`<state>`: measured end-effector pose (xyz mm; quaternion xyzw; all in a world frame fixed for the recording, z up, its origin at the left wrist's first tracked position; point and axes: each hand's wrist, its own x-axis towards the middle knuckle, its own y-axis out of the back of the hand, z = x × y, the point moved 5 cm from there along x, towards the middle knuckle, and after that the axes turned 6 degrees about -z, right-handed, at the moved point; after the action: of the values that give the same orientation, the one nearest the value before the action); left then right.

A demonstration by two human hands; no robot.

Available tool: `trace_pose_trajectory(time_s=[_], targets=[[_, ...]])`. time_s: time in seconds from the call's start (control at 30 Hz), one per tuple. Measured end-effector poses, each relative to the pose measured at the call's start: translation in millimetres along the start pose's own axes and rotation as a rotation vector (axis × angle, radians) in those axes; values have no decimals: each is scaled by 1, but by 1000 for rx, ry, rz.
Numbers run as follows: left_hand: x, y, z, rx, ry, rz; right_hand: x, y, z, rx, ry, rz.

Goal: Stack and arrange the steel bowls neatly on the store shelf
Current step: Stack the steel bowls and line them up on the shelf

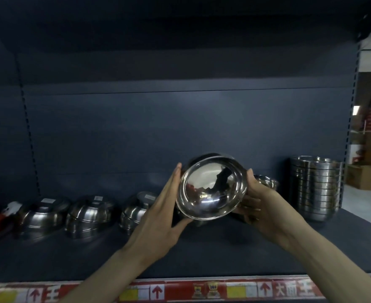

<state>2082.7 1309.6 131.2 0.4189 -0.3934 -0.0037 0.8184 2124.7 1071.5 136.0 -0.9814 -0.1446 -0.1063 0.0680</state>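
Head view: dark shelf (pixel 202 248) spans the frame; tall upright stack (pixel 315 189) lower right, upturned bowls (pixel 42 217) lower left, likely awaiting stacking. At centre, left hand (pixel 158 217) and right hand (pixel 267 206) clamp a tilted bowl (pixel 210 189) between them, probably for turning upright.
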Motion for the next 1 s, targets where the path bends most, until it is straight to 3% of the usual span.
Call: trace_pose_trajectory(time_s=[0.2,0.53,0.67,1.0], targets=[[-1,4,-10,-168,84,114,4,0,11,-85,4,75],[12,-3,-27,-636,209,160,5,-21,15,-79,119,-46],[16,-8,-36,-690,245,178,6,-31,16,-136,154,-110],[39,-22,-52,-815,270,328,40,-19,28,-127,194,51]])
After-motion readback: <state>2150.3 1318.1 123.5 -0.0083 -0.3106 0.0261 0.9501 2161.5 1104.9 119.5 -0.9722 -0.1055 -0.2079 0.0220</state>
